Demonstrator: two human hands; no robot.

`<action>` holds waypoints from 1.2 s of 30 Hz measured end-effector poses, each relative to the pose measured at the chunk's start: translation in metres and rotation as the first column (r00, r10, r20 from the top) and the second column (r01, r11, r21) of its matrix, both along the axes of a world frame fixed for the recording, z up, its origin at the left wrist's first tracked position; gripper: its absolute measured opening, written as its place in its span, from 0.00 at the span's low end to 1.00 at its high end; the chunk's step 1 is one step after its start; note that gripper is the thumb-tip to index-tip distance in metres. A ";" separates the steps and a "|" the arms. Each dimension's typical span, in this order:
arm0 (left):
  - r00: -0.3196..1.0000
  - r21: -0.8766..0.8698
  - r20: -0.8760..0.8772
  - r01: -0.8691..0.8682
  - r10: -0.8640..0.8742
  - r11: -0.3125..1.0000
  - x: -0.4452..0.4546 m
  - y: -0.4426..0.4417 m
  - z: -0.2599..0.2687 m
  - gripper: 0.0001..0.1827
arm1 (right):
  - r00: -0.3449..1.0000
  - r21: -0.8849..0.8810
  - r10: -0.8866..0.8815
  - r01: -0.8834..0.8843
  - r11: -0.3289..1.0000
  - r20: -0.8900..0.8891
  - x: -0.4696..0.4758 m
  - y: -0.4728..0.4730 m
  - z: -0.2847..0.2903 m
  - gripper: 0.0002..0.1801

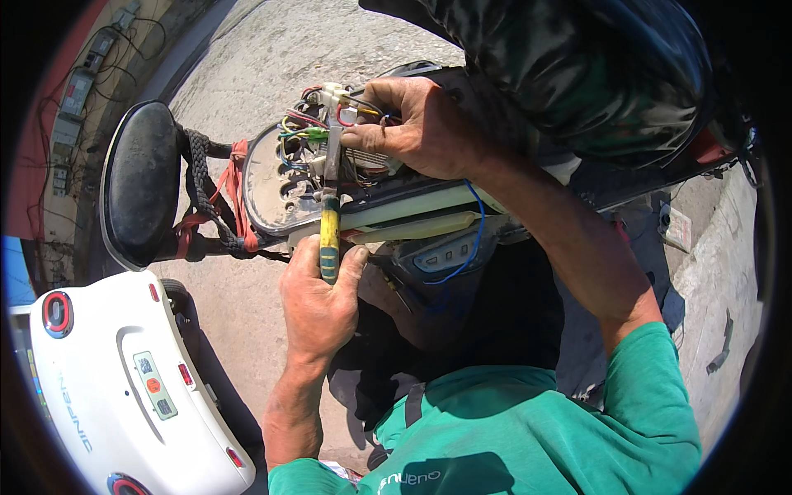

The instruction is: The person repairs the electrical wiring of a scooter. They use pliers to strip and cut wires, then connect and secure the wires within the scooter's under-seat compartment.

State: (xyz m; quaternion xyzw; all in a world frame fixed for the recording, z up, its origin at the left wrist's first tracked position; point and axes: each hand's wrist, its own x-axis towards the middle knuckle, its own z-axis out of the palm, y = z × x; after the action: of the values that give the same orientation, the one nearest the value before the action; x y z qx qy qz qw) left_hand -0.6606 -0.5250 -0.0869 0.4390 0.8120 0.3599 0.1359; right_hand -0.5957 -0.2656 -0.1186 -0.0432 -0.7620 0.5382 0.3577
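Note:
My left hand [322, 303] grips the yellow-and-green handle of a tool [330, 232]. Its grey metal part [332, 154] reaches up into a cluster of wires [297, 130] at the open rear body of a scooter [272, 179]. Above it my right hand [427, 130] is closed around thin wires between thumb and fingers, beside the metal part; the exact grip is partly hidden. White plastic connectors [333, 94] sit just left of those fingers. A finned metal unit [368, 159] lies under the right hand. A loose blue wire [476, 235] hangs down the scooter's side.
A black padded backrest [142, 185] sticks out left, bound with braided black rope [201, 173] and red strips [238, 167]. The shiny black seat [588, 80] looms at upper right. A white car [117, 383] stands lower left; meter boxes [74, 93] hang on a wall.

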 end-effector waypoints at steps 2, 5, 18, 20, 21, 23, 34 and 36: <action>1.000 0.015 -0.012 -0.003 0.003 1.000 0.000 0.000 -0.002 0.17 | 1.000 0.012 -0.012 0.012 1.000 0.011 -0.001 0.001 -0.001 0.20; 0.997 0.005 0.070 -0.013 0.013 1.000 0.000 0.001 0.002 0.17 | 1.000 0.022 0.001 -0.001 1.000 0.027 0.002 0.001 0.002 0.18; 0.853 0.157 0.521 -0.070 -0.022 0.985 0.010 -0.002 0.008 0.16 | 1.000 -0.084 0.026 -0.025 0.996 0.010 0.005 -0.003 0.006 0.12; 0.834 0.084 0.551 -0.063 0.006 0.994 0.006 -0.004 0.014 0.21 | 0.999 -0.076 0.033 -0.034 0.997 -0.009 0.003 -0.002 0.003 0.12; 0.837 0.091 0.547 -0.066 0.006 0.994 0.006 -0.003 0.014 0.21 | 0.999 -0.071 0.038 -0.039 0.997 -0.020 0.002 -0.002 0.001 0.12; 0.843 0.105 0.538 -0.073 0.005 0.992 0.007 -0.003 0.011 0.21 | 1.000 -0.051 0.019 -0.020 0.999 -0.010 0.002 -0.002 0.001 0.12; 0.898 0.093 0.440 -0.042 -0.003 0.995 0.008 -0.001 0.008 0.17 | 0.999 -0.008 0.024 -0.024 1.000 -0.036 0.001 -0.002 0.001 0.12; 0.906 0.079 0.424 -0.043 0.006 0.996 0.008 -0.001 0.008 0.16 | 0.998 0.014 0.020 -0.020 1.000 -0.055 0.000 -0.001 -0.002 0.12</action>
State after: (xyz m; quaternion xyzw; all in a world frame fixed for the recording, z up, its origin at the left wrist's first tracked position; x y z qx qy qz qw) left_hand -0.6524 -0.5264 -0.0786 0.3458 0.7523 0.4828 0.2851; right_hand -0.5962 -0.2669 -0.1204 -0.0183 -0.7559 0.5374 0.3735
